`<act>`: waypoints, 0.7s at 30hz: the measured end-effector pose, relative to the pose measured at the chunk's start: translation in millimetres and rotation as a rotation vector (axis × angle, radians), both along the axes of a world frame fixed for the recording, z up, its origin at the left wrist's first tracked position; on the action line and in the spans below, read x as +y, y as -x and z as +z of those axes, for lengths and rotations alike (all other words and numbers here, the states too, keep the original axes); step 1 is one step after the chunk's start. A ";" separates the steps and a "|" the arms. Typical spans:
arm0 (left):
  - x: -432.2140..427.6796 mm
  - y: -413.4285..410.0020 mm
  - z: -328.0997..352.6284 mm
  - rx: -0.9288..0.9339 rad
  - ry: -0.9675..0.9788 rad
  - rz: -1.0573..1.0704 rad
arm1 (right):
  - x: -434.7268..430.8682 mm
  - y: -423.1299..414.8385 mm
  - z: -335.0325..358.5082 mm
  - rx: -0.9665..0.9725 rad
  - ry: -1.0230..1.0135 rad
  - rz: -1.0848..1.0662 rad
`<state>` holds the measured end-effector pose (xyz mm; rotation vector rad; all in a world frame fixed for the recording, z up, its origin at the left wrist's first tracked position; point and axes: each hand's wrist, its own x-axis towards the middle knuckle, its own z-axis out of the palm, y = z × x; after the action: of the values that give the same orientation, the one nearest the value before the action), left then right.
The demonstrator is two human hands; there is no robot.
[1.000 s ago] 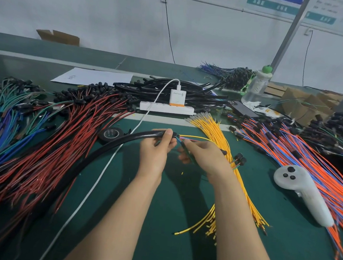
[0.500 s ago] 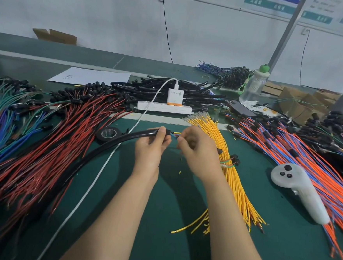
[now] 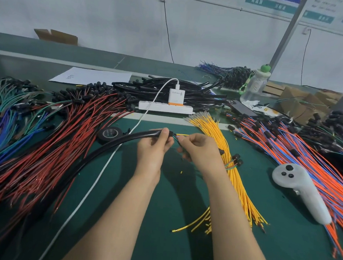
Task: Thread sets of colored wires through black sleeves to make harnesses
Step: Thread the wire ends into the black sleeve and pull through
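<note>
A long black sleeve (image 3: 112,144) curves from the lower left up to the middle of the green mat. My left hand (image 3: 154,147) grips its open end. A short stretch of coloured wires (image 3: 177,138), yellow, green and blue, runs from the sleeve mouth to my right hand (image 3: 200,150), which pinches them just to the right. The wires' black-capped tails (image 3: 235,159) stick out past my right wrist. A bundle of yellow wires (image 3: 222,145) lies under my right forearm.
Red wires (image 3: 49,147) and blue-green wires (image 3: 7,118) pile on the left, orange-blue wires (image 3: 306,159) on the right. A white controller (image 3: 302,191), black tape roll (image 3: 110,133), white cable (image 3: 93,183), power strip (image 3: 165,107), spare sleeves (image 3: 189,92) and a bottle (image 3: 255,83) lie around.
My right hand went to the sleeve mouth, then drew back slightly to the right. The free wire stretch outside the sleeve has shortened. My left hand keeps its hold on the sleeve end.
</note>
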<state>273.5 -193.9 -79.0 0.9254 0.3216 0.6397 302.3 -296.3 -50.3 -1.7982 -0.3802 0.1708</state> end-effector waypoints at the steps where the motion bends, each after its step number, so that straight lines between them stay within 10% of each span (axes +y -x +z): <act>1: 0.2 0.3 -0.1 0.001 -0.003 0.001 | -0.2 0.0 -0.2 -0.002 0.019 0.011; 16: 0.5 1.6 -0.2 0.015 -0.004 0.009 | 6.1 2.9 -2.8 -0.376 0.469 0.028; 21: 1.8 0.8 1.3 -0.004 0.024 0.009 | 3.9 1.5 -1.5 -0.288 0.335 0.024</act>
<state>272.8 -192.0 -77.7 0.9004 0.3292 0.6444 300.9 -292.4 -51.8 -2.1572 -0.6059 -0.0118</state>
